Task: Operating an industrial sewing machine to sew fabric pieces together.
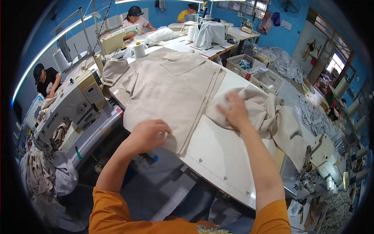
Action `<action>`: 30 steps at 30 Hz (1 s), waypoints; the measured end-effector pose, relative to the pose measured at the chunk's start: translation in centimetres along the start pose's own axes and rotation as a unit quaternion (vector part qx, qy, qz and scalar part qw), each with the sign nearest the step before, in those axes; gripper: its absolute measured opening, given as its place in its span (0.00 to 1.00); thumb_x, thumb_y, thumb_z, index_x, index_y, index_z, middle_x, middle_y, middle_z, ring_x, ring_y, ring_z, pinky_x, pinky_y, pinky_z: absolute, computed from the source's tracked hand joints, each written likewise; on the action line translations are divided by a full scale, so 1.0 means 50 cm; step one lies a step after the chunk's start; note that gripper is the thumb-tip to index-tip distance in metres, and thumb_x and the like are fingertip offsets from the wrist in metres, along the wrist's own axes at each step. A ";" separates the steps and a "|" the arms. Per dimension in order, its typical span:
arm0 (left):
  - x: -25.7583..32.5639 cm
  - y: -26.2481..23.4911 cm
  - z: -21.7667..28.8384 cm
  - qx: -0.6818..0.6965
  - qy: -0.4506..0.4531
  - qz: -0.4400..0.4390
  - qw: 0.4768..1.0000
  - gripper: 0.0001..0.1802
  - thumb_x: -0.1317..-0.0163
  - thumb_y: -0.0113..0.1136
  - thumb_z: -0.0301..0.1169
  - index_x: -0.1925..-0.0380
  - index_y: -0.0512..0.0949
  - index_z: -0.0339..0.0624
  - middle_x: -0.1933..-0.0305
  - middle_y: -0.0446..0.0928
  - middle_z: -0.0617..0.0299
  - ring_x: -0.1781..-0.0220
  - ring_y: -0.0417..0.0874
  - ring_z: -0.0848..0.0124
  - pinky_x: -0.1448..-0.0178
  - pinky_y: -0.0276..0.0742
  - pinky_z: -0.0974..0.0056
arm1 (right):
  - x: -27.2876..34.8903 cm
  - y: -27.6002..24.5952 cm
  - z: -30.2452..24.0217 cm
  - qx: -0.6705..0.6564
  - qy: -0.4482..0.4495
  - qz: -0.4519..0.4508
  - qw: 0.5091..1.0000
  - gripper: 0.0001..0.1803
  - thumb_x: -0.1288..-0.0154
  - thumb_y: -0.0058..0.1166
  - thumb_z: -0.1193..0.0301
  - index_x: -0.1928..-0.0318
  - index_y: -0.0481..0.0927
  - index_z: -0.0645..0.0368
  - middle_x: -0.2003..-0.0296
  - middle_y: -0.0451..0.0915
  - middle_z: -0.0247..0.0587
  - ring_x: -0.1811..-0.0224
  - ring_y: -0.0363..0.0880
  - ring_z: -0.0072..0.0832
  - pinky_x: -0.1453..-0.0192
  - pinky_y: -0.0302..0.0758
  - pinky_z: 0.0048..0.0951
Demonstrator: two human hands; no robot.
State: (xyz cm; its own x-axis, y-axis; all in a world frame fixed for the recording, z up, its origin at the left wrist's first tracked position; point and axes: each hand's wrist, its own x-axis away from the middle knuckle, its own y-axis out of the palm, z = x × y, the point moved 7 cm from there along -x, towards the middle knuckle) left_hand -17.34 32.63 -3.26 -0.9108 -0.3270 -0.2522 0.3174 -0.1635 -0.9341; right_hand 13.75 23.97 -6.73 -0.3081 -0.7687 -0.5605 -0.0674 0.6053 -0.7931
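beige cloth stack (171, 89), flat; left hand (150, 134) pinching edge.

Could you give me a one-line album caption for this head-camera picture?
At a white sewing table, the left hand grips a flat beige fabric stack while the right hand presses crumpled beige cloth.

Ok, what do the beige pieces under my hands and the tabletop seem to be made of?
Flat stack of beige pieces: looks like woven cloth, matte, perhaps cotton or linen; soft folds and layered edges show. The left hand grips its near corner. Crumpled beige piece under the right hand: same cloth, wrinkled. Tabletop: smooth white, probably laminate; faint sheen, hard edge.
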 end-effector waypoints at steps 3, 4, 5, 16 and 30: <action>-0.060 0.006 0.034 0.158 -0.006 -0.015 0.987 0.08 0.45 0.64 0.34 0.66 0.84 0.45 0.57 0.81 0.58 0.57 0.82 0.59 0.52 0.78 0.57 | 0.025 0.026 -0.026 -0.011 0.030 -0.079 0.996 0.31 0.35 0.57 0.47 0.41 0.76 0.58 0.35 0.71 0.47 0.31 0.64 0.44 0.29 0.59 0.49; -0.086 0.013 0.038 0.114 -0.007 0.010 0.993 0.11 0.44 0.66 0.36 0.63 0.85 0.46 0.56 0.82 0.59 0.57 0.83 0.59 0.52 0.79 0.58 | 0.020 0.024 -0.009 -0.008 0.026 -0.070 0.997 0.31 0.35 0.57 0.47 0.41 0.76 0.58 0.35 0.71 0.47 0.31 0.64 0.44 0.29 0.59 0.49; -0.108 0.021 0.040 0.071 -0.008 0.033 0.997 0.13 0.44 0.68 0.37 0.60 0.85 0.46 0.56 0.82 0.60 0.57 0.84 0.59 0.52 0.79 0.59 | 0.018 0.022 0.032 0.018 0.087 -0.036 0.995 0.28 0.34 0.56 0.51 0.43 0.77 0.57 0.38 0.73 0.45 0.32 0.64 0.41 0.29 0.60 0.51; -0.199 0.088 0.021 -0.069 -0.040 -0.039 0.996 0.10 0.46 0.62 0.39 0.71 0.88 0.49 0.66 0.83 0.61 0.62 0.83 0.58 0.58 0.79 0.55 | 0.055 -0.058 -0.085 0.055 -0.123 0.178 0.975 0.10 0.49 0.61 0.77 0.64 0.81 0.53 0.58 0.78 0.35 0.51 0.76 0.34 0.38 0.66 0.41; -0.230 0.092 0.013 -0.074 -0.068 -0.036 0.994 0.12 0.43 0.63 0.41 0.71 0.87 0.46 0.66 0.83 0.59 0.62 0.83 0.57 0.59 0.77 0.55 | 0.060 -0.037 -0.053 0.019 -0.064 0.136 0.988 0.06 0.47 0.60 0.76 0.66 0.81 0.54 0.67 0.79 0.37 0.58 0.77 0.35 0.50 0.71 0.36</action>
State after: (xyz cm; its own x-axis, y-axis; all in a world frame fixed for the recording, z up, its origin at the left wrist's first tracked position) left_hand -5.26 35.06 -4.47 -0.8821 -0.4445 -0.1560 0.2009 -0.0555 -0.9780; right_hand 10.43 21.08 -6.32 -0.1867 -0.6002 -0.7777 0.0384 0.7866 -0.6163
